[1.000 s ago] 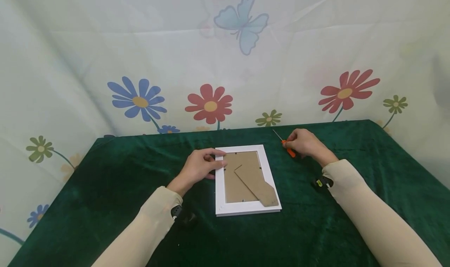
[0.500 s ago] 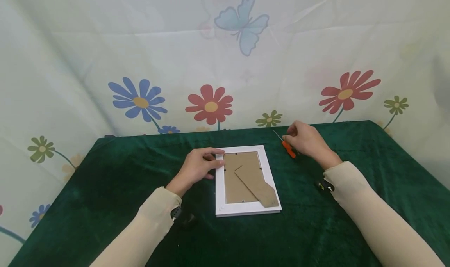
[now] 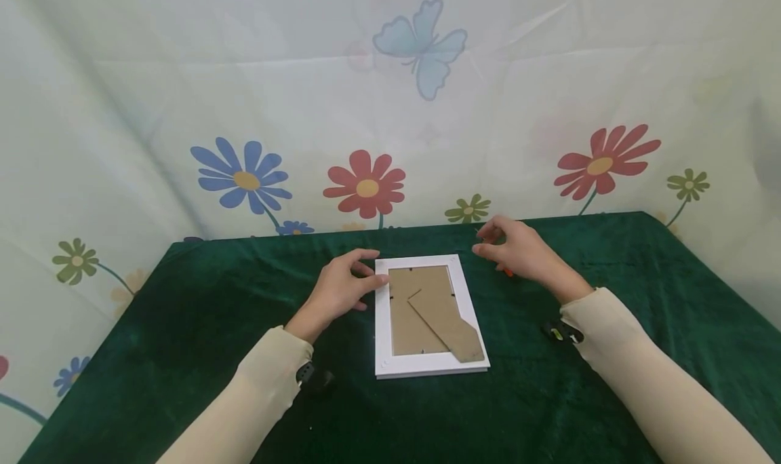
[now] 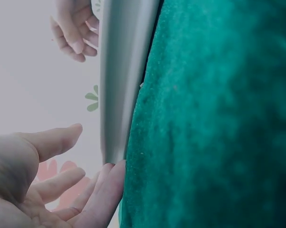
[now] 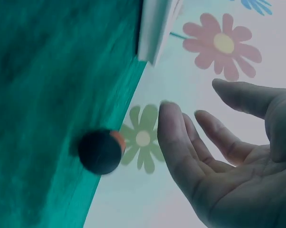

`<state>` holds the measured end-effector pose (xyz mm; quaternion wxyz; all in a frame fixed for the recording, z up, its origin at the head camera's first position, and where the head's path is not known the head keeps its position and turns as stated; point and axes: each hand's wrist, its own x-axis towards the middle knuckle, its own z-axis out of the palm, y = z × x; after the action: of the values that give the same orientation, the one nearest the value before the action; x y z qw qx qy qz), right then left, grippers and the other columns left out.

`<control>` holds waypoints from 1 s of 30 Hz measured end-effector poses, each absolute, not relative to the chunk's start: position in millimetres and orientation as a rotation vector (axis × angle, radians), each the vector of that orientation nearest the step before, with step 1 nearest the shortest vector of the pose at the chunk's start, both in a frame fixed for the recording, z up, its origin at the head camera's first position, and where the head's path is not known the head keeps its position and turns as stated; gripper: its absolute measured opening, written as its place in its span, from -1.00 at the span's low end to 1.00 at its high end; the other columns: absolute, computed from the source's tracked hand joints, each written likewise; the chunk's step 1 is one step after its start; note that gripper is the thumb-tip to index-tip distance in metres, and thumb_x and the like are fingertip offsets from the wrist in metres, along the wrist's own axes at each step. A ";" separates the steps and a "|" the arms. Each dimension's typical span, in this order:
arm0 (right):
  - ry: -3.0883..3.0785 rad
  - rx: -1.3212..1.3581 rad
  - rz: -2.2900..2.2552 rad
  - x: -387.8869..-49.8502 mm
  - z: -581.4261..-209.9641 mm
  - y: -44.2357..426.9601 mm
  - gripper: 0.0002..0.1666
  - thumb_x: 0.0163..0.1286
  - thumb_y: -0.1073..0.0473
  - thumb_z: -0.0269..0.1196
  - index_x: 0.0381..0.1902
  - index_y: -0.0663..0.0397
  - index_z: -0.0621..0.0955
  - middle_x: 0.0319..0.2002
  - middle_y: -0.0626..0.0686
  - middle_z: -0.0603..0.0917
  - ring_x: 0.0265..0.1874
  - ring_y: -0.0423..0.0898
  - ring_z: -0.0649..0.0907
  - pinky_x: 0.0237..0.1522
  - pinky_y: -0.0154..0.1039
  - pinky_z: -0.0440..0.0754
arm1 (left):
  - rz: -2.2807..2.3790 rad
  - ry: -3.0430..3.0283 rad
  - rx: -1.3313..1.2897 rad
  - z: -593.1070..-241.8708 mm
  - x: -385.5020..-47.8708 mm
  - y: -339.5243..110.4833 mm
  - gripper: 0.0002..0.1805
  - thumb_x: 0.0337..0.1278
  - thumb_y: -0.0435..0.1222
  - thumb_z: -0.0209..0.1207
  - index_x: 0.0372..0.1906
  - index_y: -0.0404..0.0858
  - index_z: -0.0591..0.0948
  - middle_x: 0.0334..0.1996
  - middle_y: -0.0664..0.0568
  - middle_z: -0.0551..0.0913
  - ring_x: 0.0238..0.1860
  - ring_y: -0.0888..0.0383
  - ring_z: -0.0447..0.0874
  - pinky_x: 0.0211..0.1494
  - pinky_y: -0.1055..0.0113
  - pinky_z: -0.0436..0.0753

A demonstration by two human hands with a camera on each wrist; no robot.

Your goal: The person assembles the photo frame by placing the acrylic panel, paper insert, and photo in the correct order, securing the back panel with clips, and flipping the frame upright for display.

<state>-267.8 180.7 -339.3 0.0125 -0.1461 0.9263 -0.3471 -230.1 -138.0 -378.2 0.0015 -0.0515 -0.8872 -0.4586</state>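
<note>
A white picture frame (image 3: 383,321) lies face down, its brown backing board (image 3: 421,315) and folded stand leg showing. My left hand (image 3: 338,286) is at its upper left side with fingers spread; in the left wrist view, fingertips (image 4: 112,173) touch the frame's edge (image 4: 119,85). Beyond the frame's upper right corner, my right hand (image 3: 518,250) hovers with nothing in its loosely bent fingers. Below it lies a screwdriver with an orange handle (image 3: 508,271), mostly hidden by the hand; the right wrist view shows the handle's dark round end (image 5: 100,152) apart from the fingers.
A dark green velvet cloth (image 3: 232,315) covers the table. Behind its far edge hangs a pale curtain (image 3: 293,98) printed with flowers and a butterfly. Each wrist wears a small dark device.
My right hand has let go of the screwdriver and moved left over it, toward the frame. My left hand has slid slightly left, its fingers lying less far over the frame.
</note>
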 end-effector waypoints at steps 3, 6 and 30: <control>2.807 -0.498 -1.123 -264.9 -342.8 176.7 -0.52 0.57 0.14 0.33 0.26 0.36 0.54 0.02 0.30 0.65 -0.24 0.15 0.77 -0.22 0.00 0.81 | -1.427 -2.806 -0.165 -378.2 -230.2 -138.3 -0.29 0.31 -0.20 0.47 0.50 -0.16 0.50 0.00 -0.17 0.68 -0.24 -0.01 0.81 -0.28 0.24 0.82; 2.749 -0.535 -1.135 -263.6 -346.8 172.6 -0.51 0.55 0.16 0.35 0.26 0.37 0.54 -0.03 0.27 0.66 -0.16 0.15 0.77 -0.20 -0.02 0.83 | -1.419 -2.826 -0.173 -377.6 -230.2 -138.3 -0.28 0.32 -0.21 0.46 0.52 -0.17 0.48 0.01 -0.18 0.68 -0.23 -0.01 0.81 -0.26 0.23 0.83; 2.683 -0.593 -0.992 -261.4 -360.6 157.6 -0.50 0.51 0.21 0.39 0.31 0.30 0.60 -0.14 0.17 0.65 -0.34 -0.04 0.71 -0.20 -0.15 0.80 | -1.295 -2.883 -0.246 -378.2 -225.2 -137.7 -0.41 0.28 -0.25 0.48 0.37 -0.24 0.60 0.11 -0.18 0.67 -0.26 -0.02 0.78 -0.27 0.25 0.82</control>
<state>-261.4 157.6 -360.6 0.1097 -0.2017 0.9129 -0.3374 -225.2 -137.7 -378.2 -0.0141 -0.0776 -0.9093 -0.4085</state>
